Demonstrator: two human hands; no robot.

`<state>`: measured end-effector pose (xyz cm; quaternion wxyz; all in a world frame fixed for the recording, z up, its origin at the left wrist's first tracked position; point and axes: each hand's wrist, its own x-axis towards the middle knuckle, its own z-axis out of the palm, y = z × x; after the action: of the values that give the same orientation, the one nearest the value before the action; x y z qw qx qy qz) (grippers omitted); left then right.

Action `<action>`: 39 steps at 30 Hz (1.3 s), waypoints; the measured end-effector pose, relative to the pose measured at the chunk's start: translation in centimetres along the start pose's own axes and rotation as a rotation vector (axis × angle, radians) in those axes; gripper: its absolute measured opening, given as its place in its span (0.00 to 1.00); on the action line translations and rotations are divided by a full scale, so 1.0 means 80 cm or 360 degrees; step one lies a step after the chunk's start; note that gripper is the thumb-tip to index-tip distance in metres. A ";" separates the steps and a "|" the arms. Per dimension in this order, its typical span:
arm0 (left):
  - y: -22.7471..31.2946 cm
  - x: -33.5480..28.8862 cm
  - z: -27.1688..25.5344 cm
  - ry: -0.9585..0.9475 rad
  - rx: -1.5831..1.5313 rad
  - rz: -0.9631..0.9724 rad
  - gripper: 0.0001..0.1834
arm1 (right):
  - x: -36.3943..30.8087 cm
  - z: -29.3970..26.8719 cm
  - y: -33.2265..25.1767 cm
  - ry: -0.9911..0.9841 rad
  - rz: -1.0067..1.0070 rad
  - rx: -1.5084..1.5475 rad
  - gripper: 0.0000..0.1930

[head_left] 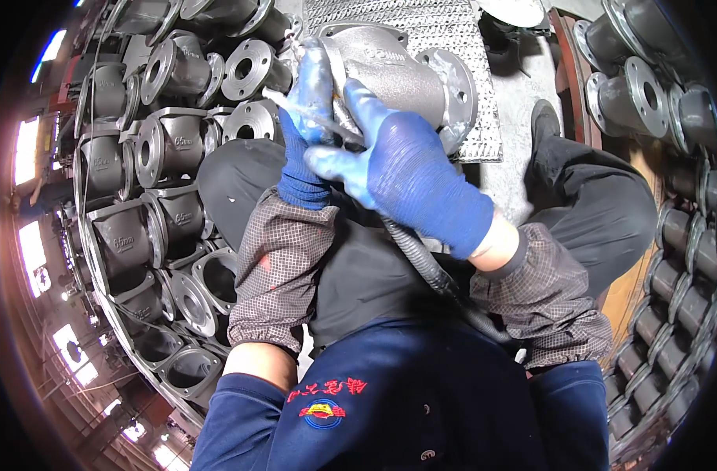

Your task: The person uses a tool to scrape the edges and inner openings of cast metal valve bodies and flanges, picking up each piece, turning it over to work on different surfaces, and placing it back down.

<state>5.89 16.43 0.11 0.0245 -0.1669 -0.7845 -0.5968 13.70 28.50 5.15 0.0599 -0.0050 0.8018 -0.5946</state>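
Note:
A grey cast-metal valve body (394, 74) with round flanges lies on the bench ahead of me. My left hand (311, 98), in a blue coated glove, is closed at its left flange around a slim tool with a hose, mostly hidden by the gloves. My right hand (409, 165), gloved alike, curls over the same tool from the right, its thumb pointing toward my left wrist. A black corrugated hose (421, 263) runs from under my right hand across my lap. The tool's kind cannot be made out.
The valve body rests on a pale, textured metal bench top (480, 118). Stacked flanged castings (170, 145) crowd the left side. More castings (633, 98) stand at the far right, with rows of pipe-like pieces (672, 275) below. My knees flank the bench's near end.

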 end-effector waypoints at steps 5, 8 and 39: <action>-0.008 0.005 -0.019 0.0005 0.1211 0.1253 0.16 | -0.019 -0.089 -0.017 -0.0087 0.0150 0.0683 0.19; -0.010 0.006 -0.006 -0.0124 0.0915 0.1153 0.22 | -0.017 -0.165 0.047 0.0229 -0.0494 0.0011 0.17; -0.021 0.014 -0.031 0.0192 -0.1017 -0.0848 0.23 | 0.026 -0.098 0.137 0.0277 0.0103 -0.0215 0.16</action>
<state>3.99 13.98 -0.46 -0.1379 0.0778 -0.5727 -0.8043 11.55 39.01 -3.28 0.0087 0.0685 0.8420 -0.5350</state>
